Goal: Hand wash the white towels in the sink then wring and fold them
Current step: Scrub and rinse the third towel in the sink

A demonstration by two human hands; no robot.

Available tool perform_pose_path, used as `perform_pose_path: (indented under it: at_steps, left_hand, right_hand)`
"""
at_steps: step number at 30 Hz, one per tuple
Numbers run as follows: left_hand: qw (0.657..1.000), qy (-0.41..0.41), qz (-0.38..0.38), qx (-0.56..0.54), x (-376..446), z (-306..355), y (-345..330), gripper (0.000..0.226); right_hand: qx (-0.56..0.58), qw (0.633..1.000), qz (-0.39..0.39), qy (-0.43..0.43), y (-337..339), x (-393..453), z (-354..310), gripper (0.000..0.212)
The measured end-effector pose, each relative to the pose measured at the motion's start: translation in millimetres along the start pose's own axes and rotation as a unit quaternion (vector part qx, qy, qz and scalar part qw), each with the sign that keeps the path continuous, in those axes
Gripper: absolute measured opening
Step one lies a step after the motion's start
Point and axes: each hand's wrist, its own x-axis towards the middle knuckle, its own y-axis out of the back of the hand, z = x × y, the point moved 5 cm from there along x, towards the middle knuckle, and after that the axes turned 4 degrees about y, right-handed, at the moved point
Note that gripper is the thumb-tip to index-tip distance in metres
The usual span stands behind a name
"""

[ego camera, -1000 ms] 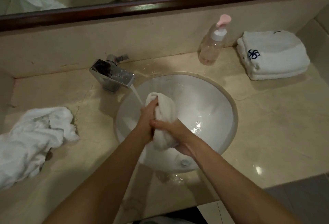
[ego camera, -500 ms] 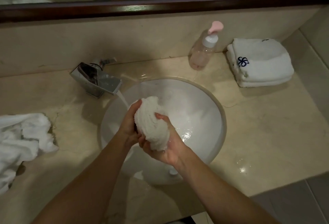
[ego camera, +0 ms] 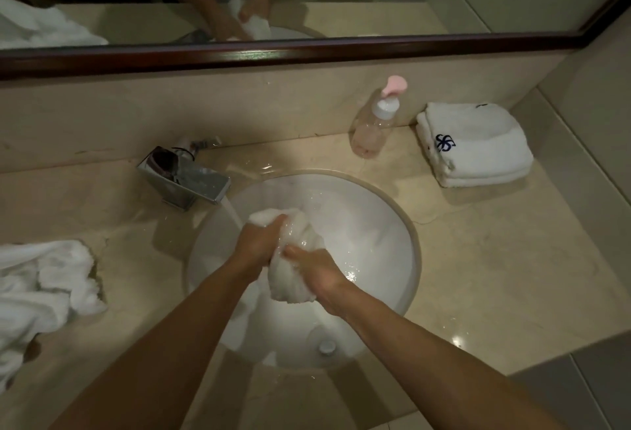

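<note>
Wet towel (ego camera: 293, 259) bunched over the sink (ego camera: 392, 224), long axis running away from the body; left hand (ego camera: 257, 245) grips its far end, right hand (ego camera: 319, 270) its near end, fingers clenched.

Left hand (ego camera: 257, 243) and right hand (ego camera: 319, 267), fingers curled; forearms converging

Both hands, left hand (ego camera: 257, 245) and right hand (ego camera: 319, 272), grip a wet white towel (ego camera: 290, 284) over the sink (ego camera: 392, 224).

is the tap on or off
On: a stream runs from the tap spout into the sink.
</note>
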Motion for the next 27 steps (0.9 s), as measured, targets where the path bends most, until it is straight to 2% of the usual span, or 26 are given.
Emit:
perform_pose_path:
  at_steps: [2, 4, 6, 8, 10, 11, 12, 14, 16, 17, 19, 21, 23, 25, 27]
  left_hand:
    - [0.999, -0.009, 0.006, 0.030, -4.6, -0.9, 2.6, 0.014]
    - [0.996, -0.025, 0.044, 0.079, -7.2, -2.1, 10.5, 0.019]
    - [0.991, -0.042, 0.061, 0.109, -12.9, -4.6, 18.5, 0.030]
    - [0.998, -0.038, 0.014, 0.047, -23.6, -8.4, 21.8, 0.042]
    - [0.998, -0.043, -0.052, -0.021, -33.0, -12.0, 29.9, 0.061]
    - [0.995, -0.060, -0.074, -0.041, -37.4, -11.0, 35.3, 0.062]
    - [0.991, -0.077, -0.089, -0.057, -41.3, -8.1, 39.9, 0.062]
    - [0.989, -0.080, -0.092, -0.078, -41.1, -6.1, 47.8, 0.075]
    - [0.983, -0.048, -0.131, -0.117, -38.4, -0.9, 44.4, 0.086]
    - [0.977, -0.024, -0.166, -0.134, -38.8, 1.9, 39.3, 0.080]
    - [0.970, 0.023, -0.202, -0.131, -40.9, 8.8, 31.2, 0.052]
    - [0.978, 0.063, -0.174, -0.098, -43.6, 12.9, 28.8, 0.034]
    - [0.983, 0.095, -0.140, -0.064, -41.5, 9.8, 25.8, 0.040]
    - [0.989, 0.102, -0.098, -0.045, -37.4, 3.6, 23.0, 0.059]
    - [0.996, 0.084, -0.036, 0.007, -31.3, -0.8, 22.3, 0.057]
  right_hand:
    - [-0.070, 0.997, 0.004, 0.018, -1.9, -4.0, -3.7, 0.027]
    - [-0.118, 0.992, 0.012, 0.049, -0.2, -5.2, -5.6, 0.060]
    - [-0.088, 0.993, 0.012, 0.076, 8.1, -5.7, -4.1, 0.082]
    - [-0.023, 0.995, -0.052, 0.076, 10.7, -10.8, -3.2, 0.084]
    - [-0.004, 0.989, -0.129, 0.067, 10.3, -19.7, -9.0, 0.083]
    - [-0.009, 0.986, -0.158, 0.057, 9.8, -25.5, -12.1, 0.081]
    - [-0.009, 0.982, -0.187, 0.036, 9.5, -31.4, -14.7, 0.079]
    - [0.028, 0.966, -0.254, -0.032, 6.5, -43.1, -12.7, 0.076]
    - [0.123, 0.935, -0.317, -0.099, -1.7, -55.8, -7.5, 0.075]
    - [0.156, 0.925, -0.328, -0.116, -5.8, -59.8, -4.7, 0.077]
    - [0.146, 0.931, -0.317, -0.110, -11.5, -61.5, -1.5, 0.073]
    - [0.068, 0.956, -0.277, -0.069, -15.0, -62.1, -6.4, 0.054]
    - [-0.031, 0.974, -0.223, -0.033, -15.2, -61.4, -13.4, 0.038]
    - [-0.141, 0.977, -0.157, -0.018, -13.5, -53.4, -16.8, 0.035]
    - [-0.230, 0.969, -0.092, -0.021, -13.1, -45.3, -15.1, 0.028]
